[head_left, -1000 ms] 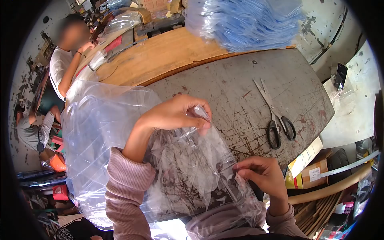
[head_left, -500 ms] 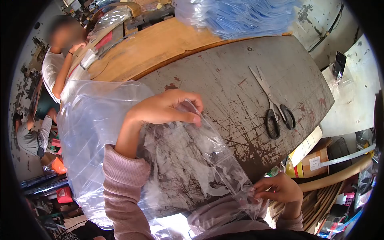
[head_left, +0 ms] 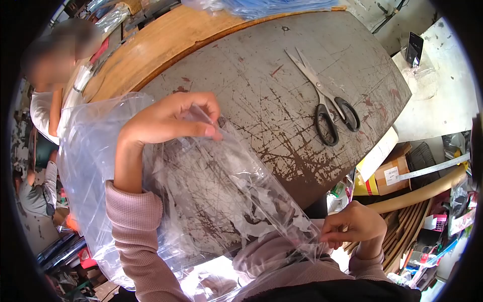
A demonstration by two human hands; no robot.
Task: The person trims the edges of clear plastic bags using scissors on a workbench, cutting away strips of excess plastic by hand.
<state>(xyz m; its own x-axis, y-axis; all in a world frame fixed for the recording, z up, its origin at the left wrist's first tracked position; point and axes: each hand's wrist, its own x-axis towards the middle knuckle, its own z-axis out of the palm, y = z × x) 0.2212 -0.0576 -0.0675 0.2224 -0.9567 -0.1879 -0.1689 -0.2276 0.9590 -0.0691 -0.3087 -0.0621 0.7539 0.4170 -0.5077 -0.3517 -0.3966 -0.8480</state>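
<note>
A clear plastic sheet (head_left: 241,176) stretches between my two hands over the near edge of the scratched grey table. My left hand (head_left: 173,118) pinches its upper corner between thumb and fingers. At the lower right, my right hand (head_left: 354,226) is closed on the sheet's other end, close to my body. More clear plastic (head_left: 90,166) lies in a large loose pile left of and beneath my left forearm. Scissors with black handles (head_left: 326,98) rest on the table beyond my hands, blades slightly apart and pointing away.
The grey table (head_left: 261,65) meets a wooden board (head_left: 151,43) at its back. Blue plastic (head_left: 261,7) is stacked behind. A phone (head_left: 414,49) stands at the right, above a cardboard box (head_left: 392,173). Two people (head_left: 45,113) are at the left.
My hands are farther apart, with the plastic edge drawn out longer between them. My right hand has moved down and right. The whole view has shifted, so the scissors appear higher and more left.
</note>
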